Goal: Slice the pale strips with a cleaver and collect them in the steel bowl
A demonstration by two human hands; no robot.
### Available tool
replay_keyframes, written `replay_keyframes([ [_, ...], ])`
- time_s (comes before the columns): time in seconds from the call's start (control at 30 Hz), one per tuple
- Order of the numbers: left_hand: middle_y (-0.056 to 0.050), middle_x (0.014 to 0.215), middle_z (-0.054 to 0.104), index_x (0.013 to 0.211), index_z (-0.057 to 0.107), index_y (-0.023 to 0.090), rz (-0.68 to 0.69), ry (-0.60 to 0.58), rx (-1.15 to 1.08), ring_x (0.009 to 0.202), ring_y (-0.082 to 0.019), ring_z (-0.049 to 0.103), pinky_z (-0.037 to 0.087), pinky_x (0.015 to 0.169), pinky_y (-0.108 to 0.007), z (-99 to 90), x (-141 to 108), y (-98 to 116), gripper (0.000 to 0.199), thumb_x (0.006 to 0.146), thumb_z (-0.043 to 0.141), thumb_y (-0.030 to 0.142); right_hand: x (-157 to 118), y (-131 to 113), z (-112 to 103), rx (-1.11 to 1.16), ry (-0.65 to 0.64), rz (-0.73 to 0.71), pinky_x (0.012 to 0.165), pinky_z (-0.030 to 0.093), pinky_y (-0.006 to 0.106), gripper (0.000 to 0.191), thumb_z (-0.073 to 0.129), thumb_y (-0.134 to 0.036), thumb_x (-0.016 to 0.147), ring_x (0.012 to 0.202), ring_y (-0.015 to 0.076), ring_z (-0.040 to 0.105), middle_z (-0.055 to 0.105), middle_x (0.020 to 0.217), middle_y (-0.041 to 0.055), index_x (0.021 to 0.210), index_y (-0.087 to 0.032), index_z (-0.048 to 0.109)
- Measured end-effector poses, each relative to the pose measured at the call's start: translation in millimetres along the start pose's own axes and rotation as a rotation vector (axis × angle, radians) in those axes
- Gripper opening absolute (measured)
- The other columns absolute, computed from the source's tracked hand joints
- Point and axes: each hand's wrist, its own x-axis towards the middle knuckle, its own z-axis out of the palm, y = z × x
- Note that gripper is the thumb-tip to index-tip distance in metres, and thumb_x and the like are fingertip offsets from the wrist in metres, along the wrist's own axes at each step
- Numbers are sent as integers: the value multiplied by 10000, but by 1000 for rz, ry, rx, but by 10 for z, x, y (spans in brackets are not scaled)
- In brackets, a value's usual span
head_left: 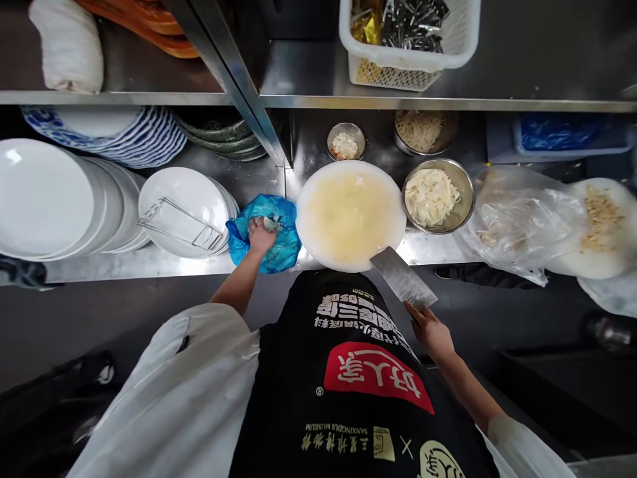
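Note:
My left hand (261, 236) reaches into a blue plastic bag (283, 255), its fingers closed around a pale, greyish item (273, 224) that I cannot make out. Right of the bag lies a round white cutting board (352, 212) with a yellowish, worn middle. In my right hand (432, 334) is the handle of a cleaver (404, 277), whose broad blade slants up and left, its tip corner over the board's lower right edge. A metal bowl of pale slices (432, 197) stands right of the board, and a small bowl of chopped white bits (345, 146) behind it.
Stacked white plates (44, 199) with a wire rack (179, 222) on top stand left. Another bowl (425, 131) holds pale shreds. A clear plastic bag (527, 219) and a second board (597, 229) are right. A shelf edge (423, 103) bearing a white basket (411, 60) overhangs the back.

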Motion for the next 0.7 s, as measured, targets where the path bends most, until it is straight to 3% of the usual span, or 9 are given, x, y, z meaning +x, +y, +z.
replay_keyframes([
  [0.13,-167,1547,396,1405,467,203,10,-143,97,1463,-398,302,356,1118,-556,80,165,112,723,762,747,378,274,-542,-163,24,-27,-18,745,497,314,582,441,-313,998,891,241,697,674,1172,128,1577,-308,391],
  [0.23,-188,1521,439,1314,568,188,66,-195,129,1460,-430,298,337,1113,-595,152,175,85,697,667,805,298,701,-1096,-438,61,-29,-7,788,491,332,612,496,-345,979,907,262,696,714,1091,129,1577,-279,384],
  [0.33,-237,1406,542,1178,638,93,142,-183,20,1374,-421,406,342,1117,-565,222,134,20,586,644,824,249,1311,-1602,-904,104,45,-30,822,490,349,616,525,-277,943,941,281,686,722,1098,154,1548,-213,429],
  [0.43,-213,1252,641,1098,673,87,223,-116,-75,1266,-352,523,390,1099,-461,219,114,-25,427,721,776,258,2029,-1957,-1571,119,160,-92,870,487,359,521,554,-209,897,999,290,664,708,1136,185,1414,-143,577],
  [0.5,-172,1188,677,1093,692,141,239,-87,-58,1204,-313,583,431,1061,-404,162,131,-53,356,765,735,274,2449,-2083,-2014,117,171,-130,909,481,373,476,574,-175,870,1029,283,647,697,1162,198,1336,-99,626],
  [0.57,-150,1095,714,1061,707,164,258,-97,-30,1096,-287,644,471,1000,-373,81,172,-94,326,764,738,296,2704,-2117,-2302,96,170,-111,949,470,398,472,607,-141,828,1051,279,634,691,1171,211,1291,-61,644],
  [0.63,-137,939,741,972,713,140,308,-113,-28,939,-254,679,494,936,-349,9,225,-152,312,736,779,334,2734,-2065,-2334,111,205,-183,968,466,397,501,638,-167,807,1063,275,634,695,1179,188,1301,-85,648],
  [0.7,-103,763,727,845,700,132,401,-79,-42,789,-213,667,501,888,-323,-31,277,-212,310,709,815,385,2554,-1935,-2106,180,266,-204,962,474,385,536,642,-225,821,1060,275,645,701,1182,165,1346,-118,629],
])
